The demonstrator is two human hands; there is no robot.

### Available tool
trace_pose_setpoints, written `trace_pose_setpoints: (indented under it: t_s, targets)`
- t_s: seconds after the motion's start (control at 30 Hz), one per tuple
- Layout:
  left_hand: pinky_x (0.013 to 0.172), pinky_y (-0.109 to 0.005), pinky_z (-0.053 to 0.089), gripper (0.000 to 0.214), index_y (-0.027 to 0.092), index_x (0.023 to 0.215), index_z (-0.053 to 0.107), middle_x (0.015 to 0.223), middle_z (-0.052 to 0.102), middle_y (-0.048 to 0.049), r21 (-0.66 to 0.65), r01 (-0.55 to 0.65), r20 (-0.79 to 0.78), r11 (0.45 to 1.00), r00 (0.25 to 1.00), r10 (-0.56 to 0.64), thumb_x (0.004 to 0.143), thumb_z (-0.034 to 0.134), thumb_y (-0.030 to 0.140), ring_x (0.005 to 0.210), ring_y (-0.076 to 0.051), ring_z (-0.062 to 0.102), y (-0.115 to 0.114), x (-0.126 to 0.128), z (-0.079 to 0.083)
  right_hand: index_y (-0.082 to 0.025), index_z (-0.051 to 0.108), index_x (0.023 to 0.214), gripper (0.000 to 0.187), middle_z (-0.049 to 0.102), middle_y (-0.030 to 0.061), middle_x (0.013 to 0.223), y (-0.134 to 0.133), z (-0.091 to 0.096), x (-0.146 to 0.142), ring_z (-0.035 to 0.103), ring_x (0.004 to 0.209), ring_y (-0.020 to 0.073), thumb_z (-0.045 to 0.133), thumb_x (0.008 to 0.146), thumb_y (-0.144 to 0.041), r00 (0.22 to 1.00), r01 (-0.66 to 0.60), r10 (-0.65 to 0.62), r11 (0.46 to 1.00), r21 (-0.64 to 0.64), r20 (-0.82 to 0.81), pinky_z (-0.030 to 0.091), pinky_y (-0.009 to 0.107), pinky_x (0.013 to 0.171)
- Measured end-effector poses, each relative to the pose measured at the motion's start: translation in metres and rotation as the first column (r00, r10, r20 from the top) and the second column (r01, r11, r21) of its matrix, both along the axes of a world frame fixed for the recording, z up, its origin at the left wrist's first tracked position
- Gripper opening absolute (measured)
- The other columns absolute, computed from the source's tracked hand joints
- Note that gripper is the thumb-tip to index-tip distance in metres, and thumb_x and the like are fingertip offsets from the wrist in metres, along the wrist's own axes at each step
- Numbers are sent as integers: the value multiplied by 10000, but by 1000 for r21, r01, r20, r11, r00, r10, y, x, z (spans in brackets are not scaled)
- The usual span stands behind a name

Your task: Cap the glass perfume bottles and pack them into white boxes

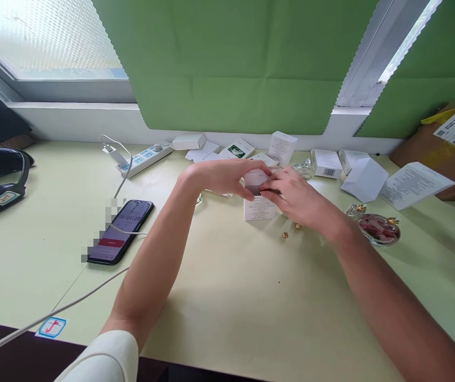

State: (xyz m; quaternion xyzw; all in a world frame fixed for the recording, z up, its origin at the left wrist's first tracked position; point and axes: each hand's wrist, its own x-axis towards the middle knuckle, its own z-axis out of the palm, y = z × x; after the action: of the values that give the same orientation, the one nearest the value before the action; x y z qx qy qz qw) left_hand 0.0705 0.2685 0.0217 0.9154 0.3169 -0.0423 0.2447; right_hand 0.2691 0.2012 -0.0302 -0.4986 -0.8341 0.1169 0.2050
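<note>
A small white printed box (259, 209) stands upright on the table, its top flap (257, 178) raised and its top side open. My left hand (229, 178) curves around the upper left of this box, thumb at the front and fingers behind the flap. From the right, my right hand (291, 193) pinches at the box's open top edge; its fingertips partly hide the opening, so what is inside cannot be seen. Two small gold pieces, one of them a gold cap (285, 235), lie just below my right hand.
Several white boxes (326, 163) and folded leaflets (416, 185) line the back. Glass bottles, one a round bottle (379, 229), sit at right. A phone (120, 232) with a white cable (71, 305), a power strip (145, 159) and headphones (0, 180) are left. A cardboard box (430, 151) stands far right.
</note>
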Motion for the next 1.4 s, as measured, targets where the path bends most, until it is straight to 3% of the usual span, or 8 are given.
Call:
trace_pose_setpoints:
  t_s: [0.07,0.23,0.4,0.57,0.7,0.87,1.13,1.4]
  targets:
    - [781,-261,364,660,347,1422,362,1302,579,-4,-25,21,16,999,1000,-21,817,606,442,1026,-188,558,1,-2,1,-237,725,1026,272,655,52,1183,0,6,6,526,1091,249,464,970,-286,995,-7,3,999,-35,-96,446,391,879]
    - [883,-269,390,654,385,1450,343,1432,491,23,-45,39,18,998,999,-38,832,545,459,1148,-192,517,2,-7,6,-263,675,1080,222,679,27,1142,0,15,21,616,906,188,523,933,-332,936,113,-153,984,-141,-317,475,328,723]
    - [986,-311,383,694,416,1464,321,1468,463,44,-68,52,13,996,999,-51,816,566,449,1274,-223,452,1,-8,9,-276,643,1069,194,665,24,1112,6,8,27,609,955,188,545,919,-348,877,134,-207,972,-194,-433,487,326,736]
    - [1052,-331,362,671,413,1458,325,1543,360,40,-129,135,163,982,980,-113,835,574,376,1371,-225,380,7,-10,4,-294,586,1176,297,621,48,1153,14,-2,36,600,979,195,571,904,-412,802,90,-271,936,-341,-532,513,325,722]
    - [1039,-327,379,765,410,1497,219,1545,350,3,-174,116,209,978,975,-78,834,600,374,1378,-220,378,12,-13,-2,-311,616,1179,332,646,38,1154,14,-3,40,599,935,184,587,889,-469,844,-15,-238,886,-464,-481,509,339,775]
    - [957,-309,420,699,416,1457,317,1477,445,-3,-148,8,71,989,997,2,824,600,498,1261,-221,480,14,-12,-6,-308,642,1183,375,691,47,1072,15,-5,38,611,859,193,614,862,-499,873,-77,-194,851,-520,-447,509,354,746]
    - [892,-251,410,676,385,1453,350,1485,434,15,-113,1,18,994,1000,1,822,554,516,1219,-195,478,12,-4,-8,-292,631,1232,391,697,49,938,17,-9,34,610,760,186,574,888,-469,906,-57,-155,877,-478,-393,469,318,618]
    - [796,-240,409,615,346,1411,387,1366,523,-4,-142,39,43,989,999,-34,826,543,453,1088,-173,532,12,-1,-12,-302,661,1130,404,683,21,855,5,14,42,586,732,163,571,860,-589,916,-27,-183,860,-510,-358,451,316,682]
